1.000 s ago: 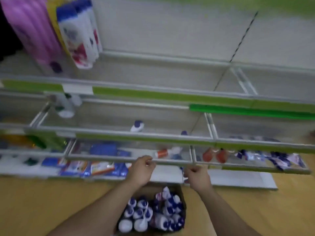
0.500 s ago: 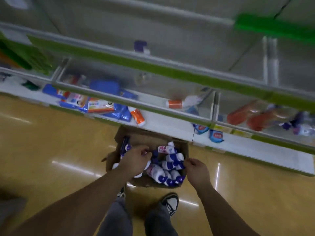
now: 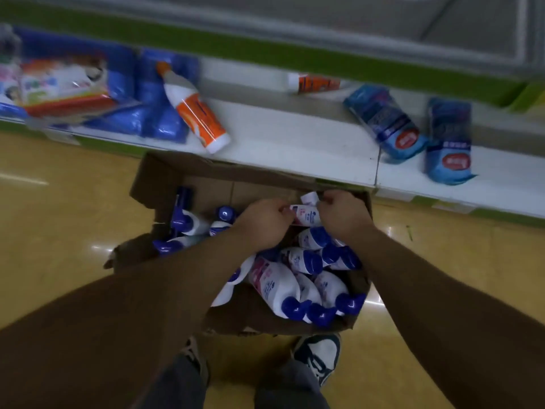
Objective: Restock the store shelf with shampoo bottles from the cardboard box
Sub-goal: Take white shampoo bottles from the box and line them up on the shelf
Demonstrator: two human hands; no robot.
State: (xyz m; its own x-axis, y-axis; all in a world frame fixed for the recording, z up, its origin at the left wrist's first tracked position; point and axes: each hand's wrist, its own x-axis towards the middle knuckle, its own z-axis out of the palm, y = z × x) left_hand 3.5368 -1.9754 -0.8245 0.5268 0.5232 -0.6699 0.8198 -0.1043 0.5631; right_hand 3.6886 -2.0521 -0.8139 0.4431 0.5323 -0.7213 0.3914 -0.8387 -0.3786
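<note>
shelf (image 3: 295,143): bottom white shelf, runs across the top of the view, green edge strip, blurred.
printed packets (image 3: 56,87): far left on the shelf, lying flat in a heap, blurred.
blue packs (image 3: 153,101): just right of the printed packets, lying on the shelf.
orange-white bottle (image 3: 196,109): on its side over the blue packs, cap pointing away, base near the shelf's front edge.
floor (image 3: 59,231): glossy yellow-brown, light reflections.
cardboard box (image 3: 165,184): on the floor, hard against the shelf front, flaps open, torn left edge.
shampoo bottles (image 3: 277,286): inside the box, white with blue caps, lying jumbled; one cluster at the left side, a bigger pile at the right and near side.
left hand (image 3: 262,225): inside the box, fingers curled, pinching the left end of one shampoo bottle.
shampoo bottle (image 3: 306,215): white, pink label, lying crosswise between both hands at the far side of the box, above the pile.
right hand (image 3: 343,215): inside the box, fingers curled over the bottle's right end; fingertips hidden.
orange tube (image 3: 318,83): lying at the back of the shelf, behind the box.
blue packets (image 3: 389,122): two on the right part of the shelf, near each other, red-and-white labels toward the front.
shoe (image 3: 320,354): dark and white, on the floor at the box's near side.
</note>
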